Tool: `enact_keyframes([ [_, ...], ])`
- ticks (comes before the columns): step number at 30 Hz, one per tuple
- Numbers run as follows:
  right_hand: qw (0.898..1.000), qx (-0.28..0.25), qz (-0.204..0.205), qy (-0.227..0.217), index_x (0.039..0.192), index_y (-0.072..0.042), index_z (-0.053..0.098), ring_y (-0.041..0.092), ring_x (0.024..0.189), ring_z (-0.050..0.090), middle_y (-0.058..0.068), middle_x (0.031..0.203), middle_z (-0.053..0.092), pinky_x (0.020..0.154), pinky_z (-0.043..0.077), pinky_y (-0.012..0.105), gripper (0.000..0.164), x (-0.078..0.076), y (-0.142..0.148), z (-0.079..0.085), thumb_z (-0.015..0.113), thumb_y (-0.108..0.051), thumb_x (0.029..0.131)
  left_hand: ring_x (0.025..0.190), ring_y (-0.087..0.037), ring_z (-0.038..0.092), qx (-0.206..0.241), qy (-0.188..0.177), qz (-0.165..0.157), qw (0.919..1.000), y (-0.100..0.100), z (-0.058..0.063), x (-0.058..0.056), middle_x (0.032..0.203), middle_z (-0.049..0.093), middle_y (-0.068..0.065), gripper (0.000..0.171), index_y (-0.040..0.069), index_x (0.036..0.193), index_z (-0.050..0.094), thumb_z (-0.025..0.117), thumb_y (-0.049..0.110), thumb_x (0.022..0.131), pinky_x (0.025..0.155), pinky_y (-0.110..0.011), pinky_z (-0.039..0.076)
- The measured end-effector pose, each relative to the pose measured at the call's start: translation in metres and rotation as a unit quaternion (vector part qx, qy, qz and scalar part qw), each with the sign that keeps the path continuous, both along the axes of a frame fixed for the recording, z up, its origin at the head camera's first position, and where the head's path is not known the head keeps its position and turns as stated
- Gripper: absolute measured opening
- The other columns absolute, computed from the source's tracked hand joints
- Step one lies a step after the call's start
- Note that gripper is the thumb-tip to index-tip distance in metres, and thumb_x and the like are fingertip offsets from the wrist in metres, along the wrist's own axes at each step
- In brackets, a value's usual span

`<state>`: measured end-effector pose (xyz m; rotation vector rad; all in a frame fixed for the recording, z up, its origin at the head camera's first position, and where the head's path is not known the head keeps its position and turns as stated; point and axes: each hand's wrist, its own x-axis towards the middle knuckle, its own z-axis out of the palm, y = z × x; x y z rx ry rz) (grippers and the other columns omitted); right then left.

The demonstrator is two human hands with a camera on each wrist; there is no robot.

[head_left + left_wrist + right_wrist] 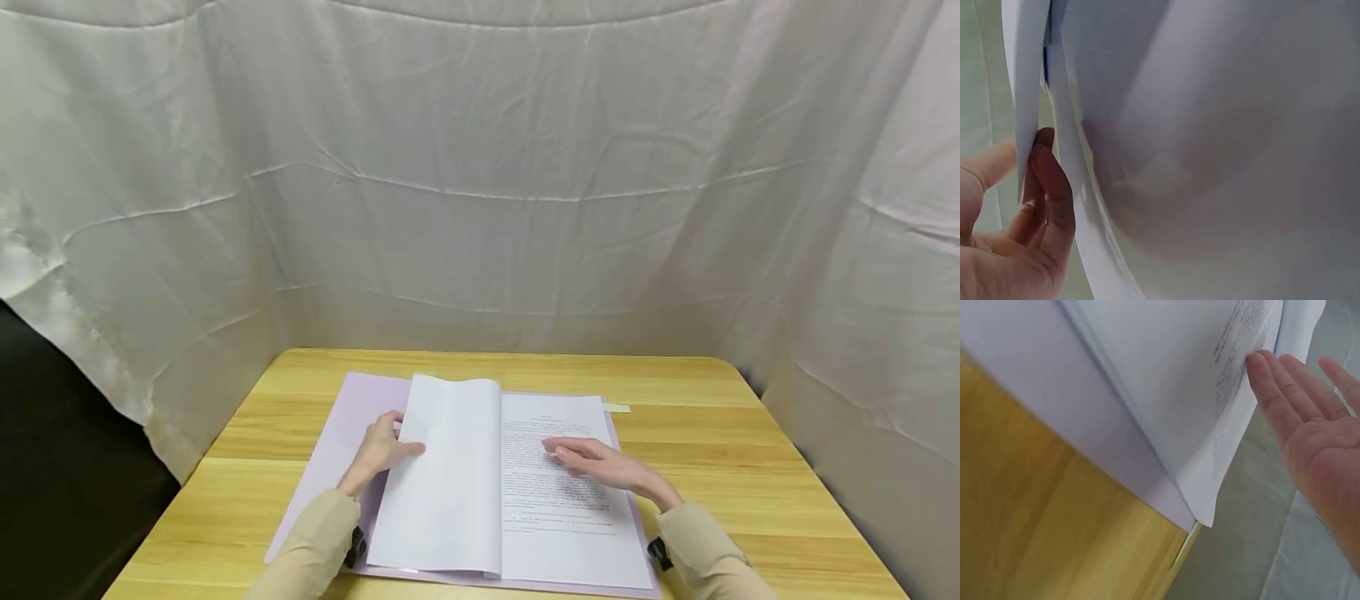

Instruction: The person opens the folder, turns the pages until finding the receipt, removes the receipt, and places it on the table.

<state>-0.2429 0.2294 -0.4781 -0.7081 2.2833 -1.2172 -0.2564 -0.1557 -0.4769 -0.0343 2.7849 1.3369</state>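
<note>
Turning a white paper leaf seems our step; our left grip pinches its edge over the lilac folder on yellow wooden counter; right grip is straight-fingered; next probably needs gentle flattening.

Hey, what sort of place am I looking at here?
Probably a curtained-off desk area, perhaps a recording booth: pale fabric hangs around three sides of a wooden table, where a lilac folder lies open.

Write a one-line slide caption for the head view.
The left hand pinches a white sheet by its edge as the right hand extends over a printed page on a lilac folder.
</note>
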Motion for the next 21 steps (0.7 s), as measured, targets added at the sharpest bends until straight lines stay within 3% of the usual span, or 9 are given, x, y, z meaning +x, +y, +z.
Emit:
enact_keyframes([
  [4,1.000,0.007,0.000,-0.002,0.150,0.003,0.042,0.045,0.142,0.044,0.027,0.155,0.043,0.110,0.048,0.052,0.053,-0.001,0.001,-0.001,0.041,-0.031,0.109,0.089,-0.033,0.069,-0.046,0.018,-0.011,0.9987,-0.004,-0.003,-0.001,0.103,0.071,-0.027,0.055,-0.009,0.121,0.056,0.083,0.008,0.076,0.076,-0.044,0.060],
  [11,1.000,-0.006,0.003,-0.011,0.150,0.003,0.042,0.045,0.139,0.048,0.028,0.151,0.048,0.109,0.049,0.054,0.052,-0.005,0.006,-0.004,0.042,-0.029,0.109,0.082,-0.026,0.061,-0.088,0.022,-0.017,0.9957,-0.004,-0.007,-0.001,0.096,0.067,-0.022,0.064,-0.008,0.126,0.052,0.085,0.007,0.074,0.074,-0.042,0.055],
  [15,1.000,-0.019,0.000,-0.009,0.148,0.005,0.043,0.043,0.133,0.055,0.028,0.145,0.054,0.102,0.056,0.044,0.051,-0.011,0.010,-0.005,0.044,-0.026,0.108,0.077,-0.025,0.061,-0.117,0.022,-0.012,0.9929,-0.001,-0.009,-0.003,0.095,0.070,-0.024,0.073,-0.007,0.133,0.047,0.087,0.007,0.073,0.071,-0.043,0.056],
  [17,1.000,-0.021,-0.007,-0.002,0.148,0.006,0.043,0.042,0.129,0.058,0.028,0.143,0.056,0.097,0.058,0.038,0.050,-0.014,0.011,-0.005,0.046,-0.025,0.108,0.071,-0.024,0.059,-0.123,0.026,-0.012,0.9920,0.000,-0.010,-0.003,0.093,0.069,-0.025,0.079,-0.007,0.137,0.043,0.087,0.007,0.073,0.064,-0.040,0.054],
  [21,0.999,-0.013,-0.028,0.021,0.145,0.008,0.044,0.041,0.125,0.060,0.028,0.140,0.058,0.093,0.058,0.037,0.050,-0.023,0.014,-0.003,0.050,-0.022,0.106,0.083,-0.032,0.063,-0.139,0.054,-0.013,0.9887,0.000,-0.012,-0.002,0.110,0.067,-0.029,0.086,-0.009,0.140,0.040,0.089,0.009,0.072,0.070,-0.043,0.056],
])
